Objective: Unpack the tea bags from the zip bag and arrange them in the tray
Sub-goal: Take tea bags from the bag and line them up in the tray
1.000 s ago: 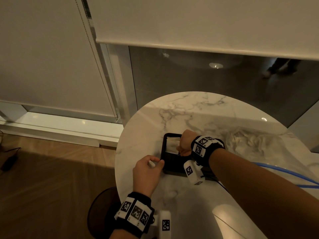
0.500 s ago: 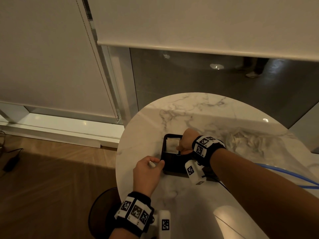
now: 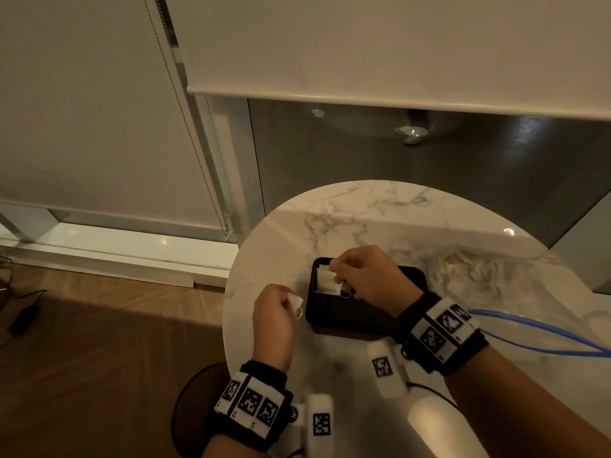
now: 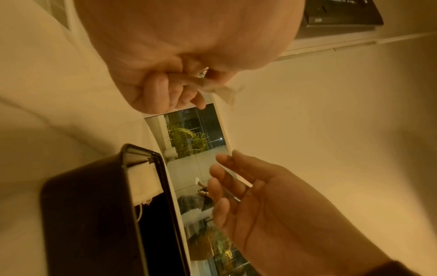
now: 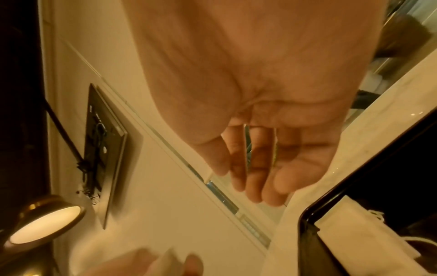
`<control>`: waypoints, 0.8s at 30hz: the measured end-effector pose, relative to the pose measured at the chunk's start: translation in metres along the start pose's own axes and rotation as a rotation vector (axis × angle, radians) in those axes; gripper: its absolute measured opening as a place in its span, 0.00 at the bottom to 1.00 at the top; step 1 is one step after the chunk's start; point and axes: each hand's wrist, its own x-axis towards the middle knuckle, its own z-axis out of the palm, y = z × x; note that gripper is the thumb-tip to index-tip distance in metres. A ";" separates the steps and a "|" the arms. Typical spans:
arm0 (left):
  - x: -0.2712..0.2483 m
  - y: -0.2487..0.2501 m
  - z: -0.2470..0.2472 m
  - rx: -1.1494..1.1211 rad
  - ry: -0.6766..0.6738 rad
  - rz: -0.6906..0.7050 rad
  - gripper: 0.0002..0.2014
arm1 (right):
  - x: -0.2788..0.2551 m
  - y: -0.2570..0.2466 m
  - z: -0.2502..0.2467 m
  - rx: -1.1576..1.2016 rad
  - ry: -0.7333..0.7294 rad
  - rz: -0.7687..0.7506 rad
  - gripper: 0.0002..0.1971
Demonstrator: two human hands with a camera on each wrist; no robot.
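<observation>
One tea bag (image 3: 325, 280) lies in the black tray (image 3: 347, 312); the left hand (image 3: 274, 312) pinches another tea bag (image 3: 295, 302), the right hand (image 3: 363, 276) has loose fingers, and the zip bag (image 3: 479, 272) looks still full.

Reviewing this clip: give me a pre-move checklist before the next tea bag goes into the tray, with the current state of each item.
1. Next tea bag in hand: ok, the left hand pinches it beside the tray.
2. Right hand free to receive: ok, fingers loose and empty over the tray.
3. Placed tea bags seated: ok, at the tray's far left end.
4. Room left in the tray: ok, its near part is bare.
5. Zip bag within reach: ok, on the table right of the tray.
6. Bags remaining in it: cannot tell.
</observation>
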 end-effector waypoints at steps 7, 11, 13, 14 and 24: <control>-0.015 0.017 0.015 -0.048 -0.243 0.148 0.05 | -0.032 0.002 0.012 0.241 -0.125 -0.114 0.08; -0.015 0.012 0.016 -0.043 -0.247 0.166 0.05 | -0.026 0.011 0.007 0.249 -0.079 -0.060 0.10; -0.013 0.008 0.015 -0.044 -0.215 0.160 0.04 | -0.023 0.012 0.003 0.177 -0.132 -0.035 0.09; -0.010 0.005 0.014 -0.042 -0.184 0.155 0.04 | -0.019 0.014 0.000 0.129 -0.131 -0.019 0.07; 0.017 -0.041 0.007 0.208 0.009 0.026 0.09 | 0.053 0.042 -0.012 -0.403 -0.068 0.064 0.05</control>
